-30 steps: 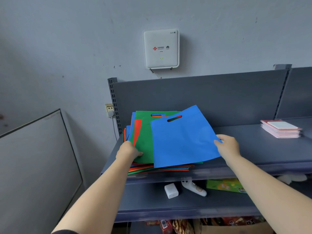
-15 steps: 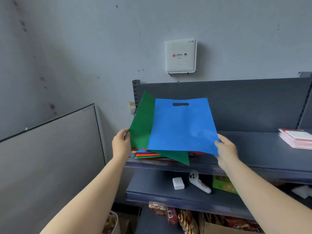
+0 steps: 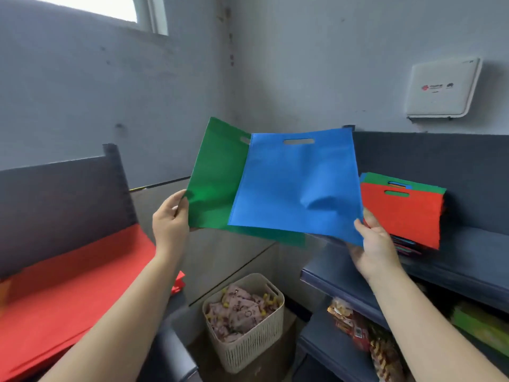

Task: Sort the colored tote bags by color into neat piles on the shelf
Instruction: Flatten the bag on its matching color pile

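Note:
My left hand (image 3: pixel 170 220) grips the lower left edge of a green tote bag (image 3: pixel 213 186), held up in the air. My right hand (image 3: pixel 376 244) pinches the lower right corner of a blue tote bag (image 3: pixel 297 186), which overlaps the green one in front. Both bags hang flat between the two shelves. On the right shelf (image 3: pixel 468 260) lies the mixed pile of bags (image 3: pixel 402 213), with a red one on top and green and blue edges showing behind it. On the left shelf lies a flat pile of red bags (image 3: pixel 63 293).
A beige slatted basket (image 3: pixel 245 321) full of small packets stands on the floor between the shelves. Snack packets (image 3: pixel 355 326) fill the lower right shelf. A white router box (image 3: pixel 443 88) hangs on the wall above the right shelf. A grey back panel (image 3: pixel 60 199) rises behind the red pile.
Both hands have lifted the green and blue bags off the mixed pile and carried them left. The view has swung left, bringing the left shelf with its red pile into sight.

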A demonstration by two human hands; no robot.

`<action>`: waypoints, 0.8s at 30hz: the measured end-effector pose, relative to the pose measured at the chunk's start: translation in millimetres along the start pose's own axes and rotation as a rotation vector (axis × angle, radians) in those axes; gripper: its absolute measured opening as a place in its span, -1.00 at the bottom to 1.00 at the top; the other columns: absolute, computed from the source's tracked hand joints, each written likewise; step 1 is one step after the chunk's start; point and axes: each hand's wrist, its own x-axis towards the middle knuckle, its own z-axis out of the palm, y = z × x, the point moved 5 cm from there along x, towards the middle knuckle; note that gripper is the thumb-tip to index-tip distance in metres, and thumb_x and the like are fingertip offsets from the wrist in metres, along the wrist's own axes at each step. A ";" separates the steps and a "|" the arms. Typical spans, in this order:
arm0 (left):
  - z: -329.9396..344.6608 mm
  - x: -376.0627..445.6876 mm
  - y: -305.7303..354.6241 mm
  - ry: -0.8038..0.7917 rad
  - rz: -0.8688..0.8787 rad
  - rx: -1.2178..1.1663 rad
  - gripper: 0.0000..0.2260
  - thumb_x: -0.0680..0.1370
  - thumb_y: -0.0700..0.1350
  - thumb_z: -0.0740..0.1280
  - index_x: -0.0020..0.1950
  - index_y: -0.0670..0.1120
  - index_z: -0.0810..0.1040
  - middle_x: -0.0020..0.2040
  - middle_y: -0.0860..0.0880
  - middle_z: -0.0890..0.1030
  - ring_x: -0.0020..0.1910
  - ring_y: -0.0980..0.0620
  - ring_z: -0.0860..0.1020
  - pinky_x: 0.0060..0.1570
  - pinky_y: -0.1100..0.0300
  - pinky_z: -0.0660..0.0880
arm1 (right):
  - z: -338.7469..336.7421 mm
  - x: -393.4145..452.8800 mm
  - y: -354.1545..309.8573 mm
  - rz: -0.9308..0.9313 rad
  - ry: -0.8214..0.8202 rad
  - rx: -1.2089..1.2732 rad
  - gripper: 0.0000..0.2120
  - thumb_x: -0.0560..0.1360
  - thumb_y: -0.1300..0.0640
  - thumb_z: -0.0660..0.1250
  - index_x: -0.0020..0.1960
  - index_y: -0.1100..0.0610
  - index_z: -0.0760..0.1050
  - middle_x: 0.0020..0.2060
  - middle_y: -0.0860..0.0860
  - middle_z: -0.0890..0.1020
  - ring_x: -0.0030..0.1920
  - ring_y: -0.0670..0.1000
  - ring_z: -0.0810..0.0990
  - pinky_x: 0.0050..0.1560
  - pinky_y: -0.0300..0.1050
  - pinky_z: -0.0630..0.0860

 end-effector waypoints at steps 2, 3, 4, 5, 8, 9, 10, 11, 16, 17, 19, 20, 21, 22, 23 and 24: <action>-55.4 -8.4 17.5 0.097 0.049 0.025 -0.82 0.60 -0.22 0.25 0.10 -0.07 0.62 -0.14 -0.01 0.64 -0.21 0.19 0.59 -0.07 0.15 0.53 | 32.3 -17.0 22.0 0.032 -0.055 0.050 -0.57 0.61 0.36 0.07 -0.02 -0.05 0.62 -0.20 -0.15 0.69 -0.22 -0.11 0.67 -0.33 -0.28 0.59; -81.9 -14.3 26.9 0.146 0.069 0.035 -0.82 0.61 -0.23 0.24 0.13 -0.11 0.61 -0.14 -0.01 0.63 -0.24 0.23 0.56 -0.09 0.18 0.49 | 47.7 -25.9 33.4 0.052 -0.092 0.080 -0.53 0.61 0.36 0.07 -0.04 -0.05 0.66 -0.18 -0.13 0.70 -0.20 -0.10 0.68 -0.31 -0.27 0.59; -107.9 -21.3 35.3 0.194 0.087 0.030 -0.82 0.61 -0.23 0.24 0.14 -0.11 0.59 -0.13 -0.04 0.63 -0.23 0.18 0.54 -0.09 0.15 0.47 | 63.0 -36.4 43.8 0.073 -0.127 0.113 -0.53 0.61 0.36 0.06 -0.04 -0.04 0.66 -0.17 -0.12 0.71 -0.18 -0.10 0.68 -0.29 -0.26 0.59; -134.3 -28.5 42.6 0.242 0.093 0.018 -0.83 0.61 -0.22 0.24 0.14 -0.09 0.58 -0.10 -0.07 0.62 -0.18 0.09 0.53 -0.05 0.10 0.46 | 78.3 -49.2 52.0 0.096 -0.158 0.148 -0.55 0.61 0.35 0.06 -0.03 -0.02 0.65 -0.16 -0.11 0.71 -0.17 -0.11 0.68 -0.29 -0.26 0.59; -211.4 -50.2 58.7 0.385 0.103 -0.047 -0.83 0.62 -0.21 0.23 0.15 -0.11 0.56 -0.08 -0.02 0.65 -0.03 -0.01 0.58 0.14 0.05 0.49 | 120.7 -88.5 75.8 0.157 -0.254 0.249 -0.54 0.60 0.33 0.09 -0.09 -0.05 0.70 -0.10 -0.08 0.71 -0.12 -0.10 0.69 -0.26 -0.26 0.60; -235.3 -58.2 65.0 0.424 0.106 -0.058 -0.84 0.62 -0.21 0.22 0.12 -0.09 0.57 -0.12 0.04 0.67 -0.05 0.05 0.60 0.13 0.10 0.51 | 135.8 -103.8 82.1 0.168 -0.288 0.267 -0.59 0.56 0.31 0.16 -0.08 -0.08 0.70 -0.06 -0.07 0.70 -0.09 -0.09 0.69 -0.23 -0.26 0.60; -259.1 -66.4 71.6 0.459 0.116 -0.065 -0.84 0.62 -0.22 0.22 0.08 -0.05 0.57 -0.17 0.10 0.68 -0.10 0.13 0.62 0.07 0.18 0.53 | 152.7 -120.7 88.9 0.179 -0.321 0.280 -0.68 0.48 0.27 0.28 -0.07 -0.09 0.70 -0.04 -0.07 0.70 -0.07 -0.08 0.68 -0.20 -0.26 0.61; -282.6 -75.3 79.7 0.499 0.122 -0.063 -0.82 0.63 -0.22 0.21 0.04 -0.01 0.57 -0.21 0.14 0.69 -0.15 0.19 0.62 0.02 0.25 0.54 | 169.7 -138.1 96.3 0.199 -0.352 0.293 -0.73 0.36 0.22 0.36 -0.07 -0.10 0.70 -0.04 -0.07 0.70 -0.06 -0.08 0.68 -0.19 -0.25 0.61; -404.4 -121.1 110.9 0.669 0.114 -0.064 -0.81 0.62 -0.19 0.22 -0.03 0.04 0.58 -0.23 0.14 0.69 -0.17 0.18 0.64 -0.01 0.17 0.58 | 252.0 -234.4 147.7 0.331 -0.465 0.371 -0.65 0.46 0.25 0.19 -0.13 -0.05 0.71 -0.09 -0.05 0.71 -0.07 -0.09 0.68 -0.15 -0.26 0.61; -430.0 -131.2 117.5 0.701 0.111 -0.050 -0.82 0.62 -0.18 0.23 -0.03 0.04 0.59 -0.21 0.14 0.69 -0.13 0.15 0.64 0.05 0.10 0.58 | 268.4 -256.8 157.9 0.365 -0.471 0.399 -0.69 0.39 0.24 0.23 -0.13 -0.03 0.71 -0.10 -0.03 0.72 -0.08 -0.08 0.69 -0.18 -0.26 0.61; -482.8 -152.4 130.4 0.759 0.128 -0.013 -0.83 0.61 -0.17 0.24 -0.01 0.05 0.59 -0.18 0.16 0.69 -0.05 0.12 0.63 0.21 0.00 0.51 | 301.6 -303.3 177.3 0.415 -0.510 0.435 -0.73 0.26 0.19 0.34 -0.11 -0.01 0.70 -0.11 0.00 0.71 -0.11 -0.05 0.70 -0.21 -0.24 0.61; -508.8 -163.6 134.8 0.782 0.138 -0.005 -0.83 0.61 -0.16 0.24 -0.01 0.05 0.60 -0.17 0.16 0.69 -0.01 0.08 0.61 0.27 -0.04 0.46 | 316.6 -326.4 186.7 0.433 -0.524 0.427 -0.70 0.19 0.15 0.39 -0.11 -0.02 0.70 -0.11 0.01 0.71 -0.13 -0.04 0.70 -0.21 -0.23 0.61; -540.2 -177.1 141.2 0.808 0.142 0.001 -0.82 0.60 -0.16 0.25 -0.04 0.06 0.62 -0.17 0.16 0.69 0.00 0.07 0.60 0.30 -0.07 0.42 | 333.6 -354.2 200.3 0.459 -0.532 0.410 -0.66 0.13 0.13 0.42 -0.10 -0.03 0.70 -0.10 0.02 0.71 -0.12 -0.03 0.70 -0.21 -0.23 0.61; -566.4 -189.0 148.1 0.827 0.145 0.014 -0.78 0.60 -0.17 0.25 -0.08 0.07 0.65 -0.20 0.17 0.68 -0.03 0.11 0.60 0.32 -0.08 0.39 | 348.3 -379.5 212.8 0.486 -0.546 0.412 -0.62 0.10 0.12 0.43 -0.09 -0.03 0.70 -0.08 0.03 0.71 -0.10 -0.02 0.70 -0.19 -0.23 0.61; -587.1 -197.9 151.0 0.844 0.140 0.029 -0.73 0.60 -0.19 0.25 -0.13 0.10 0.67 -0.24 0.18 0.68 -0.10 0.17 0.60 0.32 -0.07 0.38 | 359.0 -398.9 221.0 0.507 -0.564 0.431 -0.60 0.09 0.12 0.43 -0.07 -0.02 0.70 -0.06 0.04 0.71 -0.08 -0.01 0.69 -0.18 -0.23 0.61; -608.7 -208.1 154.3 0.861 0.136 0.046 -0.70 0.60 -0.20 0.24 -0.16 0.13 0.67 -0.28 0.20 0.66 -0.15 0.21 0.59 0.34 -0.06 0.37 | 370.3 -420.9 230.8 0.527 -0.576 0.451 -0.59 0.08 0.13 0.43 -0.07 -0.01 0.70 -0.05 0.05 0.71 -0.06 -0.01 0.69 -0.18 -0.23 0.61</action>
